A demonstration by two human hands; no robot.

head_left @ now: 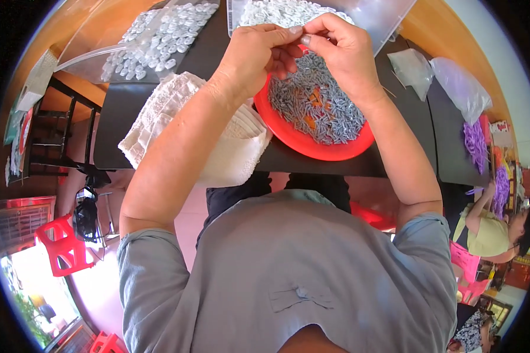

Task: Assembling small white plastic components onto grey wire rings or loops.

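Gray shirt [335, 253] hogs the near side, so, up top: fingers of the left hand [250, 53] and right hand [350, 56] come together by the far edge of a red bowl [312, 151] (can't tell whether they're closed on anything). Gray screw-like bits [294, 97] fill that bowl on the dark worktop [406, 129]; clear plastic pieces [288, 10] lie in the tub [384, 20] just beyond. My guess: fiddly two-handed handling of a small part, next move wanting steady, lined-up fingertips.

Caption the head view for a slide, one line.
Left hand and right hand pinched close together over the far side of a red bowl of small grey pieces, folded cream cloth alongside.
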